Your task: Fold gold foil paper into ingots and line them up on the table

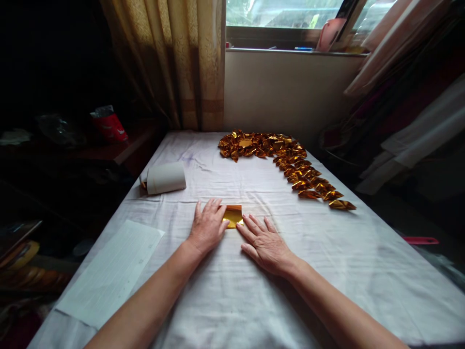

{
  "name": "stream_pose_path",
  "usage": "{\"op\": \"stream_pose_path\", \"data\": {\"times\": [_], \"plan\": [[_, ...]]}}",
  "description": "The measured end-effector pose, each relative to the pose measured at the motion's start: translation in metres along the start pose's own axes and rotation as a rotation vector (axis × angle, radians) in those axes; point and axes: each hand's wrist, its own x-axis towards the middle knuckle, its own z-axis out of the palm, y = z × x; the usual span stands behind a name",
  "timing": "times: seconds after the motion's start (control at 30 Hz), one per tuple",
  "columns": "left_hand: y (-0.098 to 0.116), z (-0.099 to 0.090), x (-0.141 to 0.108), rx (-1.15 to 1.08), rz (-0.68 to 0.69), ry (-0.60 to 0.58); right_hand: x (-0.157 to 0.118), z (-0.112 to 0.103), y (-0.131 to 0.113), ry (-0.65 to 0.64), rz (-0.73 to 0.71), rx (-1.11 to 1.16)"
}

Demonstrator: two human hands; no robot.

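Observation:
A small sheet of shiny gold foil paper (233,216) lies flat on the white cloth (225,295) in front of me. My left hand (209,223) rests palm down over its left end, with the fingers stretched out and covering part of it. From the right, my right hand (265,242) lies flat with its fingers spread, its fingertips at the paper's lower right corner. Neither hand is closed around anything. Several folded gold foil pieces (261,144) are heaped at the back of the table, and more run in rows down its right side.
A pale roll-shaped object (166,178) lies at the left, and a white printed sheet (112,271) near the left edge. A red packet (109,125) stands on a dark side table. Hanging clothes (417,131) are at the right, a curtain (181,63) at the back.

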Motion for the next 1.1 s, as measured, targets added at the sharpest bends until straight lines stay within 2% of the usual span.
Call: {"op": "stream_pose_path", "data": {"times": [0.07, 0.17, 0.27, 0.4, 0.57, 0.8, 0.93, 1.03, 1.1], "plan": [[0.015, 0.011, 0.004, -0.025, 0.033, -0.041, 0.000, 0.000, 0.000, -0.012, -0.002, -0.013], [0.022, 0.022, 0.010, -0.031, 0.012, -0.113, 0.001, 0.000, 0.001, -0.024, -0.005, -0.020], [0.013, 0.022, 0.009, -0.005, -0.004, -0.194, 0.001, 0.002, 0.002, -0.032, -0.006, -0.014], [-0.007, 0.011, 0.001, 0.019, -0.028, -0.285, 0.001, 0.003, 0.003, -0.009, -0.009, -0.008], [-0.024, 0.001, -0.010, 0.048, -0.084, -0.297, 0.000, 0.004, 0.000, 0.060, 0.004, -0.001], [-0.028, 0.009, -0.014, 0.072, -0.094, -0.241, 0.000, 0.009, -0.003, 0.191, 0.008, 0.014], [-0.027, 0.011, -0.015, 0.101, -0.088, -0.188, 0.018, 0.006, -0.019, 0.274, 0.009, 0.037], [-0.025, 0.008, -0.017, 0.125, -0.094, -0.194, 0.042, 0.001, -0.033, 0.245, -0.001, 0.073], [-0.024, 0.007, -0.017, 0.129, -0.094, -0.196, 0.053, 0.000, -0.039, 0.204, 0.061, 0.095]]}}
